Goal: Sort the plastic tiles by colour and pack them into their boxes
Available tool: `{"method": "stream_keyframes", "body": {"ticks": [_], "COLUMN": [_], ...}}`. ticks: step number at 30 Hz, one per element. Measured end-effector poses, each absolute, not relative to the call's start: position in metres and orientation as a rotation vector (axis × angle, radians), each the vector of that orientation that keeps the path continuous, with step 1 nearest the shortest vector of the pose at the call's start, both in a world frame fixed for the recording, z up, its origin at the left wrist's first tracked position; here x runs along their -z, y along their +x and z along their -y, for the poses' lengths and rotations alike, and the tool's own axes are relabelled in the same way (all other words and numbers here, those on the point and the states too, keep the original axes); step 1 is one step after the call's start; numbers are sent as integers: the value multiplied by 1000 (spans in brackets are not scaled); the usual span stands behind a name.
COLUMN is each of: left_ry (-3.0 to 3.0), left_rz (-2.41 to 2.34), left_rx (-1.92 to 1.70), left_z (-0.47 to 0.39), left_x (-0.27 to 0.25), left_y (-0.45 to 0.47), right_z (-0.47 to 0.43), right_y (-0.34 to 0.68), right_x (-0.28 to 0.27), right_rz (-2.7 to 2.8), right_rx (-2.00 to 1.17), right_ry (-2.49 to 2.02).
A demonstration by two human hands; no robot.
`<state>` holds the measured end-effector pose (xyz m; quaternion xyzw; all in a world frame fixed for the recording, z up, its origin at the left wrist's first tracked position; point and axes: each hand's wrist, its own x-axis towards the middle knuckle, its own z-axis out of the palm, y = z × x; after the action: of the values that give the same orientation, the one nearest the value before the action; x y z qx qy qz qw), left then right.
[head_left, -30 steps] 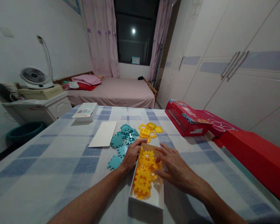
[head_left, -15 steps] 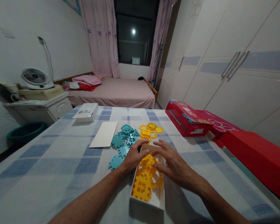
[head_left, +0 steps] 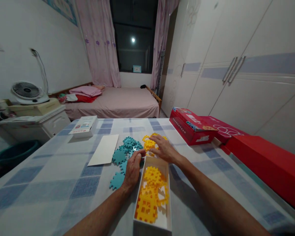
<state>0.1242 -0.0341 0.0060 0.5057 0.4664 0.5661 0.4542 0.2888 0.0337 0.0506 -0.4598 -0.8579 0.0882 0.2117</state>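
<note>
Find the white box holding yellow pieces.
In the head view, the white box sits at the bottom, just right of centre, between the left hand and right forearm.

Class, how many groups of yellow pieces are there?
2: yellow pieces in the open white box, and a yellow group on the tablecloth beyond it, partly covered by the right hand; some pieces may be hidden.

We're riding on the wearer's head here, one lens facing forward and tipped down across the table (head_left: 51, 183). The box (head_left: 152, 228) sits close, at six o'clock; left arm (head_left: 103, 209) enters from seven, right arm (head_left: 211, 190) from four. Up at twelve, well off, the window (head_left: 135, 54); wide view sweeps the wardrobe (head_left: 211, 46) in at two.
</note>
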Motion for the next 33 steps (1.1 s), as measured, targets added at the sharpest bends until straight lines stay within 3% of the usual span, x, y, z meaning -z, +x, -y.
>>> {"method": "stream_keyframes", "body": {"ticks": [5, 15, 23, 26, 29, 33], "left_ry": [1261, 1255, 1294, 1328, 1350, 1319], "left_rz": [-1141, -1193, -1219, -1222, -1218, -1219], "left_rx": [-1389, -1436, -1371, -1378, -1393, -1390], "left_z": [34, 32, 33, 33, 33, 33], "left_x": [-6, -6, -6, -6, -7, -8], "left_y": [124, 127, 126, 126, 126, 127], "right_z": [-65, -48, -45, -14, 20, 23], "right_y": [274, 300, 338, 341, 333, 322], "right_x": [-33, -30, -45, -72, -95, -90], "right_rz": [2573, 2541, 2040, 1895, 2090, 2231], "right_rx": [-225, 12, -240, -633, -949, -710], "right_ry": [-1402, -1374, -1383, -1277, -1107, -1174]}}
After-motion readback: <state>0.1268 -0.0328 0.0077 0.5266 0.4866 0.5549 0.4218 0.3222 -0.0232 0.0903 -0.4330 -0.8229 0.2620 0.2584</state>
